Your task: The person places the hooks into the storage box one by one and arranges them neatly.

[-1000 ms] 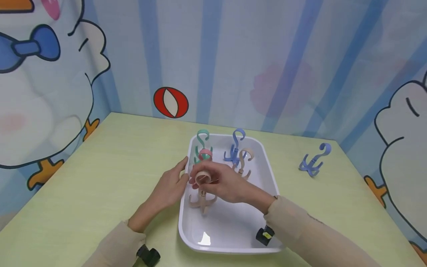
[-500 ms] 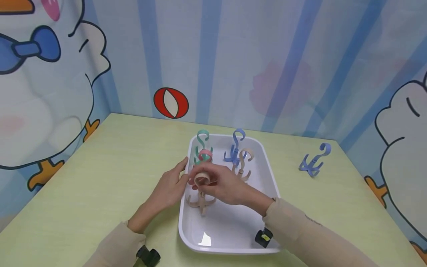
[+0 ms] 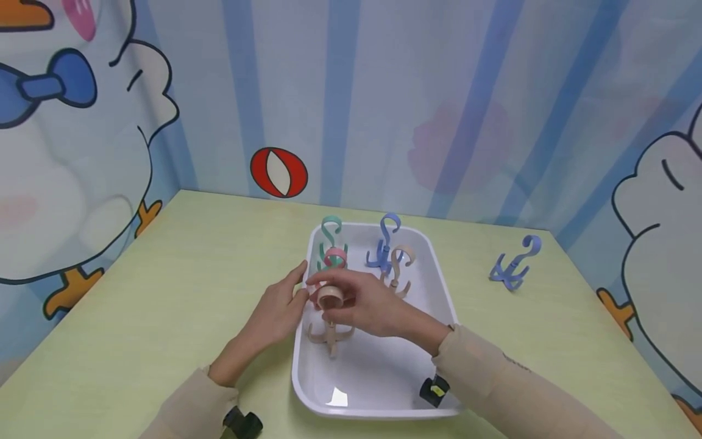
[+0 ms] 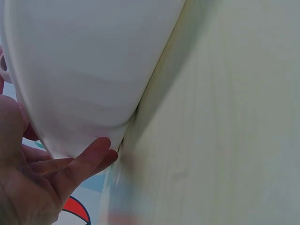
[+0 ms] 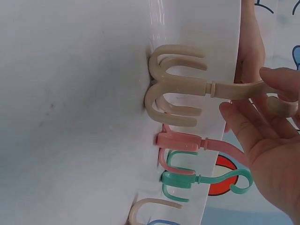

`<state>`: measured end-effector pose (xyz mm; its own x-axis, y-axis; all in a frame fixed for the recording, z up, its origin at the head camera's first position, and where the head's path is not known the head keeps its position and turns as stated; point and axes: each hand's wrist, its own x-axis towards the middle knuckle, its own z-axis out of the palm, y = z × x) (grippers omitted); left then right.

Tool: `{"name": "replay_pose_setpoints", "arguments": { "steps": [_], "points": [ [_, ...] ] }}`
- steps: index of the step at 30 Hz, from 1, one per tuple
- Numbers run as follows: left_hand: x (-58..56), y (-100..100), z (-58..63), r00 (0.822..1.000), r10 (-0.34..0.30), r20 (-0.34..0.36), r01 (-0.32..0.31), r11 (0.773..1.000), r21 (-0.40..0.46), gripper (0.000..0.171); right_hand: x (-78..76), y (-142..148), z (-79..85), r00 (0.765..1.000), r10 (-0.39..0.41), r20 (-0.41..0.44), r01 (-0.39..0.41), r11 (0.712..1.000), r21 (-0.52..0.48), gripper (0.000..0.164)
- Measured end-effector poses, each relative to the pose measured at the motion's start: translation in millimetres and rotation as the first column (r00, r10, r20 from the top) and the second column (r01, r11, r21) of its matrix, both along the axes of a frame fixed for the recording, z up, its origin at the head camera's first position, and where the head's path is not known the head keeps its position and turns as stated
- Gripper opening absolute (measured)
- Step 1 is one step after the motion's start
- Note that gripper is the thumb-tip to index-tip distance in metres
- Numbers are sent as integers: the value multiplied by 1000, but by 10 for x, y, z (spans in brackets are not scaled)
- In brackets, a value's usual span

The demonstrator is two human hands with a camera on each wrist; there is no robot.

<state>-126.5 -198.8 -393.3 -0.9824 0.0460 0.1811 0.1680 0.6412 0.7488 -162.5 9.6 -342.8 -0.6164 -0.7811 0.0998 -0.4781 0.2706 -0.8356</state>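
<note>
A beige four-armed rotating hook (image 3: 331, 338) stands upright in the white tray (image 3: 378, 390), its curled top tilted toward the head camera. My right hand (image 3: 367, 302) surrounds that top with its fingers spread apart; in the right wrist view one finger overlaps the curl of the beige hook (image 5: 187, 86) and another lies beside its stem. My left hand (image 3: 280, 308) rests against the tray's left wall, and in the left wrist view its straight fingers (image 4: 84, 161) touch the outside. A pink hook (image 3: 336, 256) stands just behind, partly hidden by my right hand.
Farther back in the tray stand a green hook (image 3: 331, 228), a blue hook (image 3: 384, 250) and a second beige hook (image 3: 400, 268). Outside it, on the pale yellow-green table (image 3: 219, 244), another blue hook (image 3: 515, 262) stands at the right. A striped cartoon cloth (image 3: 378, 110) hangs behind the table.
My right hand's fingers have loosened and spread from the beige hook's top, whose curl now tilts lower. My left hand stays at the tray wall. The head view has shifted slightly.
</note>
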Motion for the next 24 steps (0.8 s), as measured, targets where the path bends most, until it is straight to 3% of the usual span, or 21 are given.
{"name": "replay_pose_setpoints", "arguments": {
  "steps": [24],
  "points": [
    [0,19,13,1000,-7,6,7,1000,7,62,-12,168,255,999,-34,-7,34,998,-53,58]
  ]
}}
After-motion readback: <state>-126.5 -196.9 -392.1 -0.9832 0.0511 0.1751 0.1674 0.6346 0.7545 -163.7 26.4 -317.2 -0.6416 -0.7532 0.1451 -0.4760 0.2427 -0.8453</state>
